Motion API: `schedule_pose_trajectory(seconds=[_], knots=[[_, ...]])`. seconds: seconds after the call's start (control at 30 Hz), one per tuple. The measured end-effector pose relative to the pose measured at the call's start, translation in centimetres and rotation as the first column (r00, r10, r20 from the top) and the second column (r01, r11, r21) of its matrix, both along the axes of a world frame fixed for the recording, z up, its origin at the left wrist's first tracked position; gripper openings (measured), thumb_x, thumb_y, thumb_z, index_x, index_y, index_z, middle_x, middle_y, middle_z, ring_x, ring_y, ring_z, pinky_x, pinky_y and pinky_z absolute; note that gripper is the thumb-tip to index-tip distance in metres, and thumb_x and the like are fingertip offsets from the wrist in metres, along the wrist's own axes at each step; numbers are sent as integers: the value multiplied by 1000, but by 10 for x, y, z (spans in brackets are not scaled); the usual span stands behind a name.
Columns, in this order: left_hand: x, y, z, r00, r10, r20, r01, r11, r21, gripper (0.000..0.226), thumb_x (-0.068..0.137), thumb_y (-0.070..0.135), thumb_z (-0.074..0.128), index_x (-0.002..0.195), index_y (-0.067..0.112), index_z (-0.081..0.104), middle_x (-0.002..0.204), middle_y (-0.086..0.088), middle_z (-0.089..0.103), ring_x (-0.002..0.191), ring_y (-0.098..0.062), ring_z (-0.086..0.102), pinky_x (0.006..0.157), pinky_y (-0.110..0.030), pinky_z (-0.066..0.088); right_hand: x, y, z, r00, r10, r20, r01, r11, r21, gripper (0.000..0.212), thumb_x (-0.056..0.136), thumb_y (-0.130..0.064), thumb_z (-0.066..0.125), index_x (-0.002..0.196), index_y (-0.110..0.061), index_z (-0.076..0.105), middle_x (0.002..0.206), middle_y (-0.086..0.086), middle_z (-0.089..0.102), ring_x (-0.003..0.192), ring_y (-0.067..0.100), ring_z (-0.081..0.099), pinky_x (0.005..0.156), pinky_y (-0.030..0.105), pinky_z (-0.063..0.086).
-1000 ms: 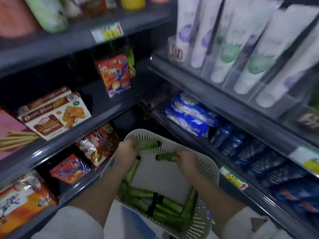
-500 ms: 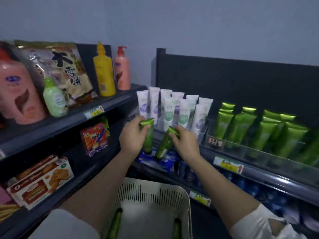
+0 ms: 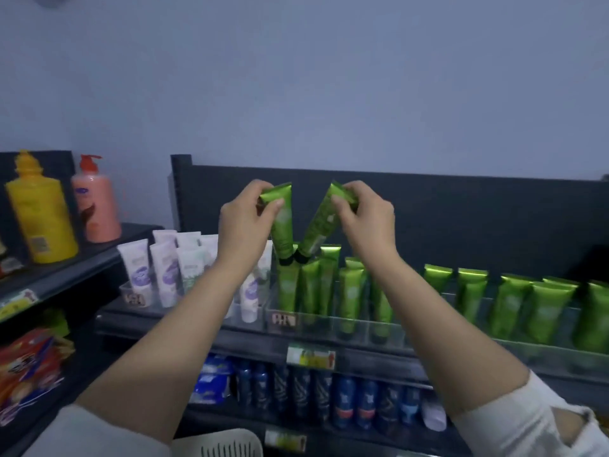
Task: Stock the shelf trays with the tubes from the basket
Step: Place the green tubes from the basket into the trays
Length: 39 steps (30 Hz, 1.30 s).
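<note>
Now that both tubes are up from their lower place in front of the white tubes (image 3: pixel 164 275), the left hand (image 3: pixel 245 222) pinches one green tube (image 3: pixel 283 227) by its crimped end and the right hand (image 3: pixel 365 219) pinches a second green tube (image 3: pixel 321 225) likewise, over the clear shelf tray (image 3: pixel 329 321). Caps point down, nearly meeting just above the stocked green tubes (image 3: pixel 351 291). The basket (image 3: pixel 227 443) rim sits at the bottom edge.

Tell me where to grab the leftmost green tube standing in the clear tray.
Pinch its flat crimped top from above: the green tube stands cap down, neighbours crowd its sides, and the clear tray wall covers its lower part.
</note>
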<state>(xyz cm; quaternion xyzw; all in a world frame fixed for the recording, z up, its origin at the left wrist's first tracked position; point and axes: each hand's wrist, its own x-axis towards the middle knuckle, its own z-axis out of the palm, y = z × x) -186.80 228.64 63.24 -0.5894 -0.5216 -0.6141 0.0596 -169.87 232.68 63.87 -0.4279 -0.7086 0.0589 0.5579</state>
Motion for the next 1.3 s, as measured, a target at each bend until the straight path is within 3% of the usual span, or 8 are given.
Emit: schedule_pose_trajectory(seconds=[0.2, 0.4, 0.7, 0.83, 0.93, 1.07, 1.17, 1.3], knots=[[85, 50, 29, 995, -97, -32, 98, 994, 40, 12, 89, 17, 60, 101, 15, 58, 70, 15, 51, 63, -1, 49, 59, -8, 37, 111, 48, 38, 987, -141, -71, 145, 988, 44, 22, 92, -31, 53, 107, -16, 60, 87, 8, 69, 84, 33, 66, 82, 40, 49], [168, 102, 25, 958, -185, -220, 171, 982, -80, 16, 90, 14, 56, 106, 12, 56, 78, 4, 53, 73, -13, 50, 64, -21, 32, 193, 89, 34, 932, -207, 296, 217, 976, -2, 22, 93, -28, 55, 106, -12, 62, 86, 6, 67, 84, 27, 63, 67, 31, 41], [221, 156, -6, 882, -250, -399, 73, 909, -410, 15, 89, 14, 58, 92, 21, 45, 84, -3, 57, 73, -21, 54, 64, -29, 40, 222, 129, 9, 707, 86, 702, 129, 960, -248, 6, 91, -27, 53, 92, -23, 57, 97, 7, 67, 76, 25, 64, 74, 41, 56], [228, 167, -21, 865, -241, -441, -22, 859, -512, 12, 85, 14, 63, 95, 16, 57, 91, -2, 61, 87, -24, 58, 75, -33, 46, 219, 138, -11, 561, 166, 811, 213, 918, -336, 26, 89, -27, 49, 113, -29, 61, 110, 2, 66, 89, 23, 67, 78, 33, 51], [231, 173, -30, 763, -302, -572, -188, 743, -642, 13, 85, 18, 63, 97, 21, 60, 105, -3, 62, 96, -24, 57, 78, -33, 46, 218, 145, -25, 457, 237, 857, 277, 878, -390, 38, 89, -18, 47, 124, -29, 56, 120, 6, 63, 101, 27, 63, 79, 34, 50], [229, 180, -36, 702, -385, -599, -249, 656, -713, 31, 86, 10, 57, 113, 25, 57, 115, -1, 57, 88, -21, 56, 73, -34, 49, 220, 150, -25, 510, 314, 801, 258, 833, -490, 57, 87, -2, 40, 134, -33, 47, 119, 8, 51, 78, 25, 64, 68, 32, 54], [224, 186, -36, 685, -436, -584, -226, 634, -739, 60, 81, 0, 48, 127, 38, 48, 126, -2, 53, 95, -23, 61, 83, -40, 54, 217, 147, -23, 572, 333, 750, 248, 801, -545, 40, 88, -3, 43, 118, -23, 60, 102, 6, 52, 59, 20, 60, 55, 26, 53], [216, 193, -41, 678, -451, -580, -182, 662, -727, 54, 84, 0, 49, 127, 32, 52, 135, -2, 52, 116, -23, 55, 95, -38, 49, 218, 147, -23, 661, 343, 667, 210, 770, -603, 19, 87, -17, 65, 103, -6, 67, 91, 12, 69, 64, 19, 63, 66, 27, 54]])
